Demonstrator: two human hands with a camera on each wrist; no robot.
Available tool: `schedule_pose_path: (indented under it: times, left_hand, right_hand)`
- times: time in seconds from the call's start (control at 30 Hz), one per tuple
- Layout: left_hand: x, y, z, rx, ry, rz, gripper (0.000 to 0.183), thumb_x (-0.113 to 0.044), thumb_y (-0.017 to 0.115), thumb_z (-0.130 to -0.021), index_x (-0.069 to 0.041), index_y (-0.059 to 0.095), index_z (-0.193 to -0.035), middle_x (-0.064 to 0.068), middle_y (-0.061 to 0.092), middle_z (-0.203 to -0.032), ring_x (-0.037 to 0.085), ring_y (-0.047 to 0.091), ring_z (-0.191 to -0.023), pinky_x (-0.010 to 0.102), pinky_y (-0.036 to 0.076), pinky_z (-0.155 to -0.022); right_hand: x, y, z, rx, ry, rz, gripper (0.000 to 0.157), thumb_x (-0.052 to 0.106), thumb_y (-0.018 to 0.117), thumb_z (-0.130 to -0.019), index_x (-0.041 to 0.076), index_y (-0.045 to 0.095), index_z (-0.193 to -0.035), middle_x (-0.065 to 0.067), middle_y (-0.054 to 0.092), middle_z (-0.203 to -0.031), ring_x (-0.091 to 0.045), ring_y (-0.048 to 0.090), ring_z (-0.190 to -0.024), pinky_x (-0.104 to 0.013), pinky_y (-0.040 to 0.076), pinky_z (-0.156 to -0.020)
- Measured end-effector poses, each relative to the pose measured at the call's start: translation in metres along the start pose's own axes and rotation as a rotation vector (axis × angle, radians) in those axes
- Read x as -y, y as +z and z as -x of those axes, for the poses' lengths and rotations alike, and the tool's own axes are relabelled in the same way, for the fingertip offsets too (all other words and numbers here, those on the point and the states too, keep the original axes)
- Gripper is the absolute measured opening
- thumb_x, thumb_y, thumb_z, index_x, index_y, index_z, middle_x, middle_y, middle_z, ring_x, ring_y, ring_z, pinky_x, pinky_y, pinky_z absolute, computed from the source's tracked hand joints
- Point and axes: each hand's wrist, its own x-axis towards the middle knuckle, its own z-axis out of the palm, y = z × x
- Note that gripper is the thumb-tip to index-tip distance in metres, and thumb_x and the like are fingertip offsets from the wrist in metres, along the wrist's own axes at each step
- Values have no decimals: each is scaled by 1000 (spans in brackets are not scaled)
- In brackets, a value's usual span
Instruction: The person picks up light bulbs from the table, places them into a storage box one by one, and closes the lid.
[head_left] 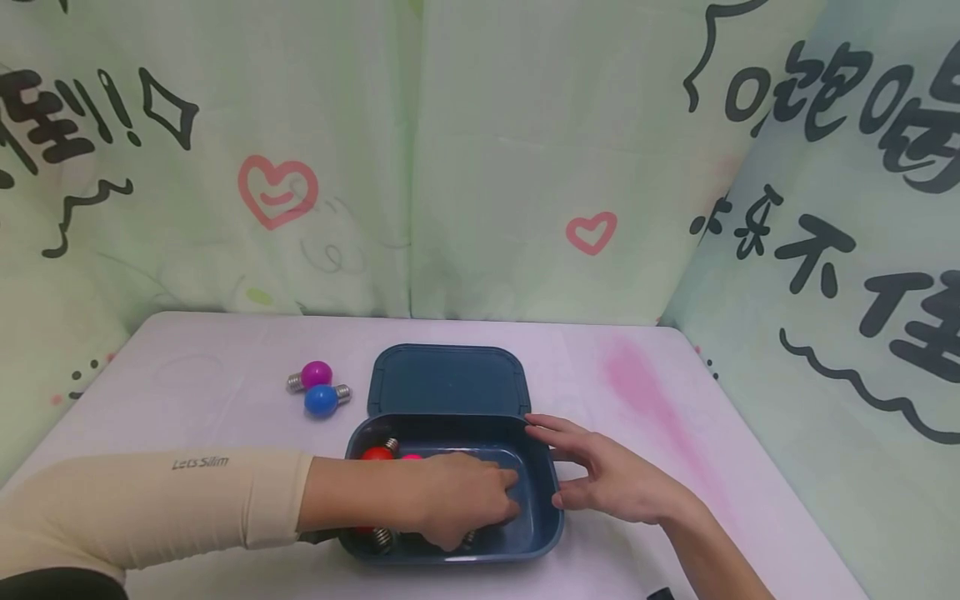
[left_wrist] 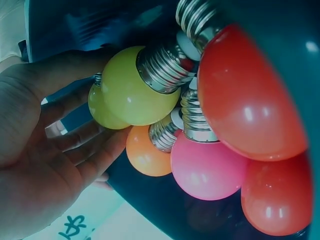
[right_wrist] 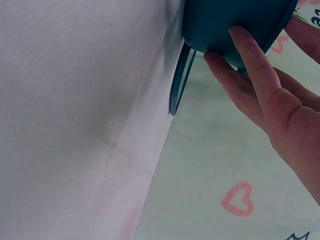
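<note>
In the head view, my left hand (head_left: 461, 496) reaches down into a dark blue plastic box (head_left: 553, 533). The left wrist view shows its extended fingers alongside a yellow light bulb (left_wrist: 132, 97) and a second yellow bulb (left_wrist: 102, 112) partly behind it; some fingertips are hidden. Beside these in the box lie an orange bulb (left_wrist: 146, 156), a pink bulb (left_wrist: 207, 167), a large red bulb (left_wrist: 250, 100) and another red bulb (left_wrist: 277, 200). My right hand (head_left: 615, 475) has its fingers spread against the box's right outer side, with nothing gripped.
A matching blue lid (head_left: 450, 380) lies behind the box. To the left, a purple bulb (head_left: 317, 374) and a blue bulb (head_left: 321, 401) rest on the white tablecloth (head_left: 225, 400). Printed curtains (head_left: 487, 167) enclose the table. A small black object (head_left: 661, 594) shows at the front edge.
</note>
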Motion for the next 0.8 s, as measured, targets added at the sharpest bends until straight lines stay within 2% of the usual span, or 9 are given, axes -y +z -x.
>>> schedule_pose_path:
  times: [0.07, 0.13, 0.37, 0.8]
  left_hand:
    - [0, 0, 0, 8, -1, 7, 59, -31, 92, -80, -32, 68, -134, -10, 66, -115, 4, 62, -99, 20, 58, -88]
    - [0, -1, 0, 13, 2, 15, 60, -31, 92, -80, -33, 68, -135, -10, 66, -117, 4, 62, -101, 21, 57, -89]
    - [-1, -1, 1, 20, 12, 1, 59, -27, 92, -79, -34, 68, -133, -11, 64, -111, 4, 60, -97, 22, 56, -88]
    - [1, -7, 7, 25, 8, 61, 59, -25, 91, -81, -34, 68, -134, -10, 64, -114, 4, 60, -100, 21, 55, -93]
  right_hand:
    - [0, 0, 0, 0, -1, 0, 74, 9, 74, -92, 9, 42, -159, -7, 30, -171, -46, 45, -145, -55, 48, -111]
    - [0, 0, 0, 1, -2, -1, 75, 9, 74, -92, 9, 41, -159, -6, 30, -171, -46, 44, -145, -55, 48, -111]
    - [-1, 0, 1, 2, -2, -20, 76, 8, 74, -91, 10, 40, -160, -5, 30, -171, -45, 46, -145, -35, 53, -107]
    - [-1, 0, 0, 5, 6, -19, 76, 10, 73, -92, 12, 39, -160, -5, 30, -171, -44, 46, -145, -39, 53, -108]
